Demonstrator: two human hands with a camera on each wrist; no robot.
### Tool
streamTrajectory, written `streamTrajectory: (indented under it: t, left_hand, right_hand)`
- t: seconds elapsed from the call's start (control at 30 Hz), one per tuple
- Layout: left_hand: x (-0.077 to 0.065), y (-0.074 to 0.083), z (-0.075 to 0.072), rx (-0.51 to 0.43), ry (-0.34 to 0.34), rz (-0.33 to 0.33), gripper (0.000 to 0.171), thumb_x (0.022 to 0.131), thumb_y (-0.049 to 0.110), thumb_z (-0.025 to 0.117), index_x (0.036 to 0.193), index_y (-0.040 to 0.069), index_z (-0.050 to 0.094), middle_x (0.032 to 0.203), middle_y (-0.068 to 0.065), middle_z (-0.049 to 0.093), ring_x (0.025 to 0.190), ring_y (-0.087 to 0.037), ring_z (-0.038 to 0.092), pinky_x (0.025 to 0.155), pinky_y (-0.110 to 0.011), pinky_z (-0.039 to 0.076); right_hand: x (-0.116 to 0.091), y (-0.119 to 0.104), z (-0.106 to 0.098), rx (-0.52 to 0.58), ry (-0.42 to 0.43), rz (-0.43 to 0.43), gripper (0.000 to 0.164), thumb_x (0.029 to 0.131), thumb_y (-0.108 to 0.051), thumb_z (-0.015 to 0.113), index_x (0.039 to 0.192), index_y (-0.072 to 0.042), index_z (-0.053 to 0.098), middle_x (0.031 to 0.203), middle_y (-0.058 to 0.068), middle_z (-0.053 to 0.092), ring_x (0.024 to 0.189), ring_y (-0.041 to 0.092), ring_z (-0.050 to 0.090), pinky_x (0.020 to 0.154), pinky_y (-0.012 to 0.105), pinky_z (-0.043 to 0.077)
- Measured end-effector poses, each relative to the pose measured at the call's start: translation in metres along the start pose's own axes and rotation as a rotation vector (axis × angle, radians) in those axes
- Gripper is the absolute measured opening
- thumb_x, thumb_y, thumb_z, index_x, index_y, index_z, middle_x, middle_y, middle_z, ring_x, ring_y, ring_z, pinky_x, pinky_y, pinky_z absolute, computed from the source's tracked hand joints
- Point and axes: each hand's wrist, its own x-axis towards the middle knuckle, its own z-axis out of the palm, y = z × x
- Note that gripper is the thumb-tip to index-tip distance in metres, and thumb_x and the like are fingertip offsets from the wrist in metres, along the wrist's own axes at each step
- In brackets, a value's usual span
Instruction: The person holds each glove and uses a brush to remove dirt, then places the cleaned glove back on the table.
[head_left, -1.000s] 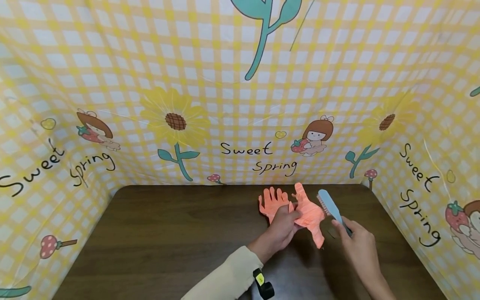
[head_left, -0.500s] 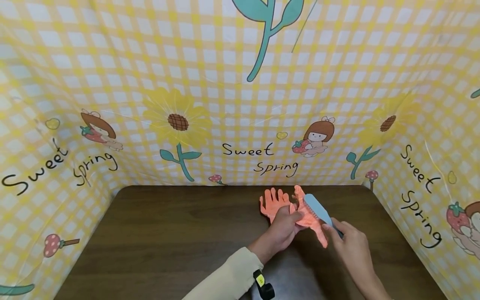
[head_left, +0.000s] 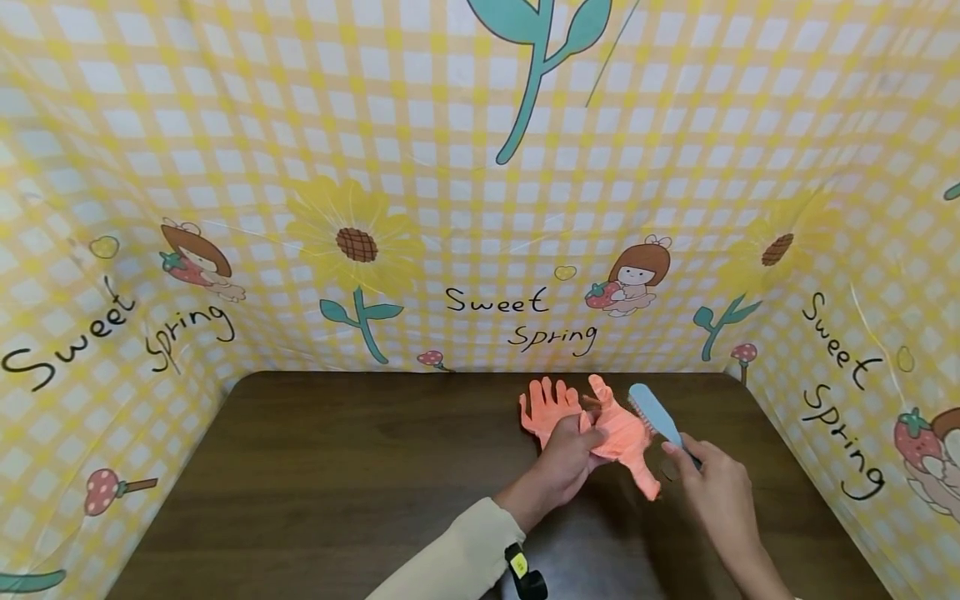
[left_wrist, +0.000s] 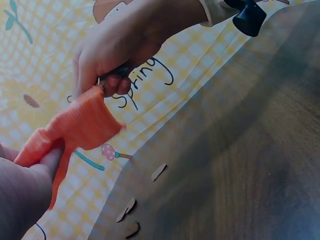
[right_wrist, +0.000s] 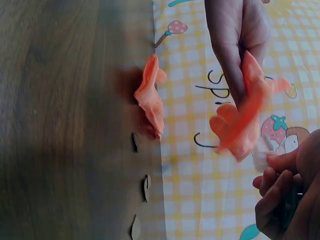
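Observation:
An orange knitted glove (head_left: pixel 622 429) is held above the table by my left hand (head_left: pixel 558 467), thumb on top and fingers underneath. My right hand (head_left: pixel 716 492) grips the handle of a light blue brush (head_left: pixel 654 410), its bristles facing the glove's right edge. Whether bristles and glove touch, I cannot tell. A second orange glove (head_left: pixel 551 404) lies behind my left hand on the table, fingers toward the back edge. In the left wrist view the held glove (left_wrist: pixel 82 122) hangs between both hands; the right wrist view shows it (right_wrist: pixel 245 120) blurred.
Several small brown dry leaves (left_wrist: pixel 159 172) lie on the dark wooden table (head_left: pixel 337 475), seen in both wrist views. A yellow checked cloth (head_left: pixel 465 208) with printed flowers rises behind the table and at both sides.
The brush has passed left over the held glove, then back right to its edge. The held glove tilted under it and turned back. The second glove lies still.

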Motion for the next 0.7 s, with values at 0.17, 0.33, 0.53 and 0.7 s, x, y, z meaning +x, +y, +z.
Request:
streamTrajectory:
  t: [0.17,0.33,0.53,0.7]
  left_hand:
    - [0.001,0.003,-0.004,-0.015,0.023,0.003,0.046,0.104,0.000,0.042,0.149,-0.010,0.036,0.149,-0.018,0.049,0.128,-0.024,0.054,0.116,-0.054,0.040]
    - [0.002,0.010,-0.006,0.020,-0.007,0.035,0.037,0.107,0.011,0.048,0.134,-0.013,0.054,0.124,-0.019,0.070,0.117,-0.020,0.066,0.108,-0.040,0.050]
    - [0.000,0.013,-0.006,0.059,-0.062,0.076,0.043,0.108,0.026,0.049,0.129,-0.009,0.064,0.103,-0.005,0.079,0.105,-0.016,0.074,0.104,-0.038,0.053]
    - [-0.001,0.011,-0.006,0.075,-0.021,0.058,0.034,0.108,0.013,0.049,0.133,-0.005,0.063,0.124,-0.014,0.073,0.113,-0.018,0.070,0.103,-0.038,0.054]
  right_hand:
    - [-0.003,-0.004,-0.004,0.028,-0.015,-0.008,0.045,0.102,-0.031,0.063,0.127,0.005,0.068,0.078,0.005,0.063,0.056,0.009,0.041,0.049,0.025,0.035]
    - [-0.010,-0.014,0.004,0.059,-0.055,-0.140,0.032,0.093,-0.015,0.073,0.118,0.006,0.073,0.080,0.003,0.063,0.055,0.003,0.035,0.048,0.023,0.035]
    - [-0.011,-0.019,0.012,0.000,-0.084,-0.158,0.030,0.092,-0.009,0.073,0.118,0.005,0.073,0.079,0.002,0.062,0.059,0.006,0.036,0.052,0.023,0.032]
    - [-0.010,-0.016,0.014,-0.032,-0.072,-0.149,0.032,0.094,-0.010,0.071,0.120,0.008,0.071,0.080,0.005,0.061,0.061,0.010,0.038,0.054,0.023,0.032]
